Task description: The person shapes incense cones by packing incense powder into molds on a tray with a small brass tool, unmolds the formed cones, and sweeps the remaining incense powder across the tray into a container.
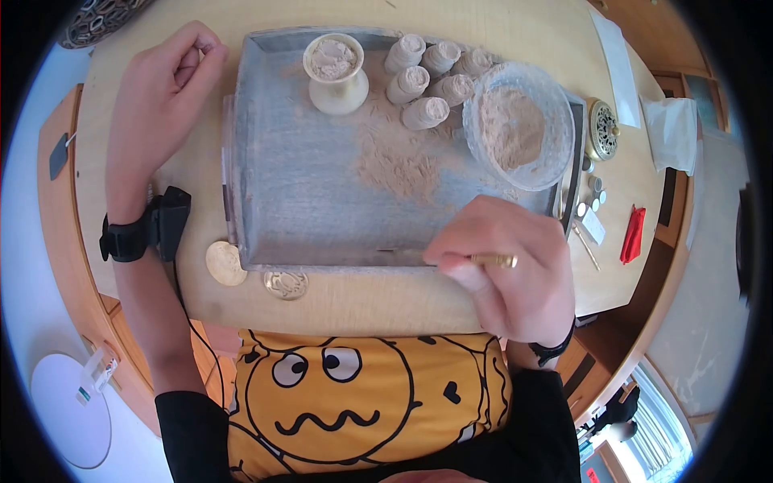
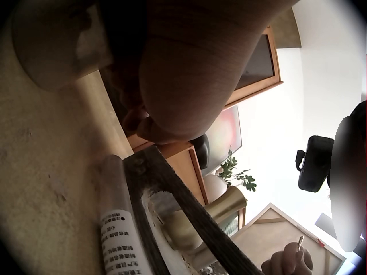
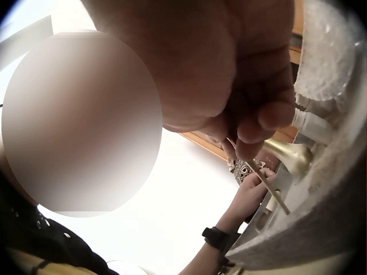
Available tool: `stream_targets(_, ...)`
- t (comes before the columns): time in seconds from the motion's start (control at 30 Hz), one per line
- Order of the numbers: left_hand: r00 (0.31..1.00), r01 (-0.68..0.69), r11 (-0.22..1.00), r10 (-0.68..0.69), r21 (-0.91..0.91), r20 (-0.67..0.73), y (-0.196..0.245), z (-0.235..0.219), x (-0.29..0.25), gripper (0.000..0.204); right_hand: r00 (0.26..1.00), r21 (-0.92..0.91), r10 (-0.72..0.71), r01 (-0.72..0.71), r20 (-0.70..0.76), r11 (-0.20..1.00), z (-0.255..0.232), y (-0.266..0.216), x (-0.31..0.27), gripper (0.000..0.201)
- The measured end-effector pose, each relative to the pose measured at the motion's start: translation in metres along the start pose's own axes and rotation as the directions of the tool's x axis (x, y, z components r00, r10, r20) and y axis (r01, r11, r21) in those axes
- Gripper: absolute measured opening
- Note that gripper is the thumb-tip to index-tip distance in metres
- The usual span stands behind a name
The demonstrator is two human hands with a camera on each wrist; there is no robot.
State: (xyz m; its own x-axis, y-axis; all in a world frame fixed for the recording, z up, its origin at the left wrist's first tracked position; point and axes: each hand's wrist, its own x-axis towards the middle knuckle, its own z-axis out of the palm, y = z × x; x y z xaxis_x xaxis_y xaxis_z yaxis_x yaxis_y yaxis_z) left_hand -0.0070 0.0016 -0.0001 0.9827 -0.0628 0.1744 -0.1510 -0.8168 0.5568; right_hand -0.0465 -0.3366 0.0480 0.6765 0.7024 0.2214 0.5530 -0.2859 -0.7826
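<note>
My right hand (image 1: 511, 266) pinches a slim brass-coloured tool (image 1: 495, 261) over the front edge of a grey tray (image 1: 306, 193). Its thin shaft (image 3: 269, 186) slants down toward the tray in the right wrist view. My left hand (image 1: 173, 80) rests on the table left of the tray, fingers loosely curled around nothing. Nearest to it, at the tray's back left, stands a cream vase (image 1: 342, 95) whose flared mouth is filled with pale powder (image 1: 334, 60). Brownish powder (image 1: 398, 165) lies scattered mid-tray.
Several powder-coated cylinders (image 1: 424, 113) stand at the tray's back, beside a clear textured bowl (image 1: 564, 129) of powder. Two round brass pieces, one a plain disc (image 1: 225, 263) and one an openwork disc (image 1: 286, 284), lie in front. A pierced metal lid (image 1: 602, 129) and red pouch (image 1: 634, 235) are right.
</note>
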Motion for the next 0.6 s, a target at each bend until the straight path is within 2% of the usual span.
stream_targets(0.03,1.0,-0.007,1.0,0.007,-0.018,-0.004,-0.0008,0.0002,0.0004,0.019,1.0,-0.001,0.001,-0.001,0.0,1.0,-0.0002,0.0011,0.0002,0.014)
stream_targets(0.1,1.0,0.0,1.0,0.0,-0.009,-0.009,0.0015,-0.0002,0.0005,0.019,0.993,-0.102,0.045,-0.055,-0.105,0.993,-0.0011,0.0037,0.0015,0.014)
stream_targets(0.2,1.0,-0.002,1.0,0.002,0.002,-0.008,0.001,-0.0005,0.0004,0.019,0.978,-0.107,0.116,-0.136,-0.172,0.985,-0.0045,0.0043,0.0007,0.014)
stream_targets(0.23,1.0,-0.013,1.0,0.013,0.005,-0.005,0.0006,-0.0009,0.0004,0.019,0.978,-0.107,0.116,-0.135,-0.172,0.985,-0.0043,0.0032,0.0002,0.014)
stream_targets(0.3,1.0,0.003,1.0,-0.003,0.006,0.0,0.0019,-0.0019,-0.0002,0.019,0.989,0.006,0.11,-0.11,-0.101,0.994,-0.0036,0.0003,-0.0004,0.013)
stream_targets(0.43,1.0,-0.001,1.0,0.001,-0.007,-0.001,0.0003,0.0005,0.0004,0.019,0.998,-0.048,0.012,-0.014,-0.061,0.999,0.0032,0.0052,0.0012,0.02)
stream_targets(0.5,1.0,-0.002,1.0,0.002,-0.007,-0.001,0.0008,0.0007,-0.0001,0.019,0.987,-0.203,0.05,-0.081,-0.154,0.976,-0.0031,0.0041,0.0042,0.019)
stream_targets(0.53,1.0,-0.002,1.0,0.002,-0.003,-0.005,0.0009,-0.0005,0.0002,0.019,0.987,-0.205,0.045,-0.076,-0.154,0.976,-0.0039,0.0034,0.0047,0.019)
stream_targets(0.6,1.0,0.0,1.0,0.0,0.006,0.001,0.0011,-0.0015,0.0002,0.019,0.945,-0.106,0.216,-0.247,-0.245,0.963,-0.0041,0.0016,0.0026,0.012)
